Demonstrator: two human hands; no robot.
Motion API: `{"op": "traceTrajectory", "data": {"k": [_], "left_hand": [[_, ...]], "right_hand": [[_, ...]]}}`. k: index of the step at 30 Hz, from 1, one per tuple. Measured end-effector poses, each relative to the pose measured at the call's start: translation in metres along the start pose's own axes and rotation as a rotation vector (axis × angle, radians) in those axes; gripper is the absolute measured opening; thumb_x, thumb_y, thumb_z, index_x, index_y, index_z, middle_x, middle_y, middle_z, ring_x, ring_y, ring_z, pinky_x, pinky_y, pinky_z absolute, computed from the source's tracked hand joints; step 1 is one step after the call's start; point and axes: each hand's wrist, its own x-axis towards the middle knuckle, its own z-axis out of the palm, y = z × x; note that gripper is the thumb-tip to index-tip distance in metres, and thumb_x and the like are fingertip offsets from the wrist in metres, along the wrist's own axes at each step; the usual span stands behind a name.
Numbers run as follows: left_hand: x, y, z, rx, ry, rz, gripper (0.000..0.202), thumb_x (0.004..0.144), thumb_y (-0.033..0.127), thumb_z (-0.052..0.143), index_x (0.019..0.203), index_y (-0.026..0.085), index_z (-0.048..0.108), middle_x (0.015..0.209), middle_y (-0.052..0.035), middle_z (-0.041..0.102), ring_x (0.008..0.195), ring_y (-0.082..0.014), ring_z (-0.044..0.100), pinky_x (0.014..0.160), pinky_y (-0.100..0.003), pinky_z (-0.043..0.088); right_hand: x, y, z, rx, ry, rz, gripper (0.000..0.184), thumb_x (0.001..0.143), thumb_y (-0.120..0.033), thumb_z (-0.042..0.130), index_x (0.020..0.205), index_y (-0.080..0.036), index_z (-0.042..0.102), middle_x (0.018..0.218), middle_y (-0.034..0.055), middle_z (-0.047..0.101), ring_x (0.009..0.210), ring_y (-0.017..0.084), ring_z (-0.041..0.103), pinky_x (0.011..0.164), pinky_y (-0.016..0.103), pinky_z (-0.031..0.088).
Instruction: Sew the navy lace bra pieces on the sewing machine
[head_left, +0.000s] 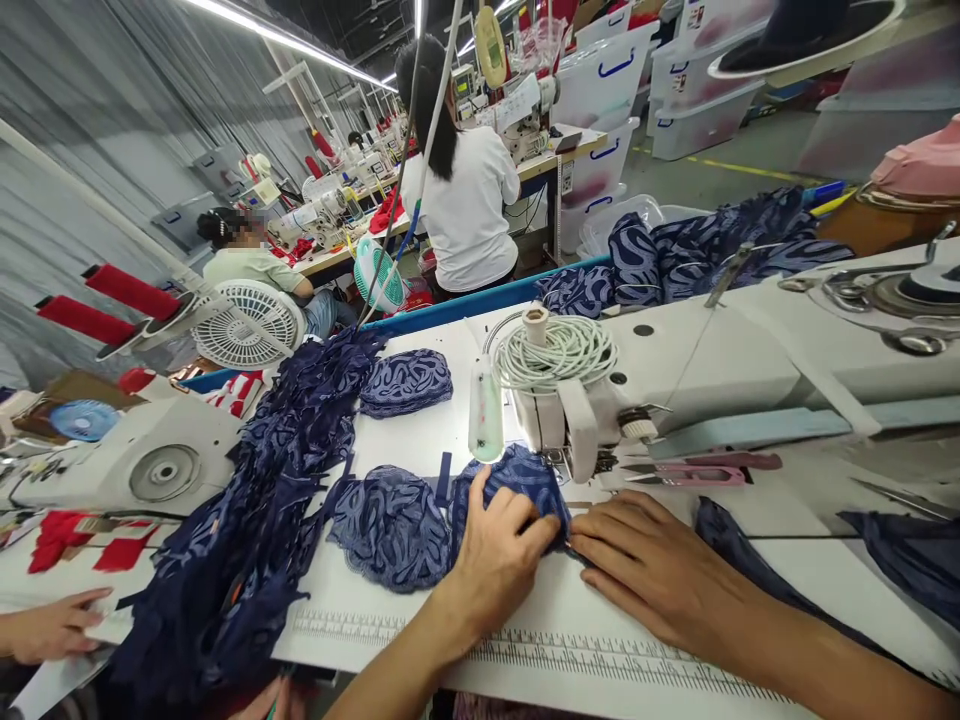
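A navy patterned lace cup-shaped piece point(517, 480) lies at the sewing machine's needle area, its far edge close to the presser foot point(556, 458). My left hand point(502, 545) is on it, index finger stretched forward and the thumb and other fingers bent, gripping the fabric. At the piece's right edge, my right hand point(645, 560) has its fingers together, pinching the dark edge; its thumb is hidden. A second gathered lace piece point(394, 530) sits left of my left hand, and a stack of lace cups point(409, 382) lies farther back.
A heap of navy fabric point(277, 470) hangs over the table's left side. Pink-handled snips point(697, 472) lie on the machine bed at right, near a dark fabric strip point(739, 550). A ruler tape point(600, 650) runs along the front edge. Another person's hand point(56, 625) is at far left.
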Motion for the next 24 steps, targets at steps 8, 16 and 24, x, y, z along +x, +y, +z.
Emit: {"op": "traceTrajectory", "data": {"k": [8, 16, 24], "left_hand": [[0.001, 0.008, 0.002, 0.018, -0.003, 0.055, 0.030, 0.093, 0.008, 0.043, 0.109, 0.019, 0.066, 0.080, 0.0003, 0.061, 0.075, -0.0148, 0.057, 0.122, -0.062, 0.011], [0.000, 0.012, 0.011, 0.035, 0.074, 0.064, 0.027, 0.095, 0.010, 0.047, 0.113, 0.015, 0.065, 0.102, -0.0060, 0.070, 0.108, -0.0203, 0.063, 0.125, -0.055, 0.010], [0.015, -0.009, 0.011, 0.015, 0.052, 0.069, 0.033, 0.087, 0.006, 0.049, 0.114, 0.018, 0.065, 0.103, -0.0056, 0.071, 0.104, -0.0213, 0.063, 0.121, -0.062, 0.011]], "right_hand": [[-0.006, 0.000, 0.002, -0.023, 0.005, 0.001, 0.019, 0.098, -0.015, 0.047, 0.106, -0.019, 0.064, 0.098, 0.0017, 0.066, 0.091, 0.018, 0.059, 0.097, 0.043, 0.038], [-0.005, 0.002, 0.006, -0.040, 0.042, 0.017, 0.024, 0.100, -0.015, 0.042, 0.103, -0.019, 0.065, 0.098, 0.0022, 0.068, 0.091, 0.018, 0.062, 0.100, 0.043, 0.035], [-0.008, 0.005, 0.011, -0.138, 0.047, 0.082, 0.032, 0.106, -0.028, 0.038, 0.121, -0.017, 0.063, 0.118, 0.0053, 0.069, 0.103, 0.023, 0.061, 0.105, 0.048, 0.031]]}}
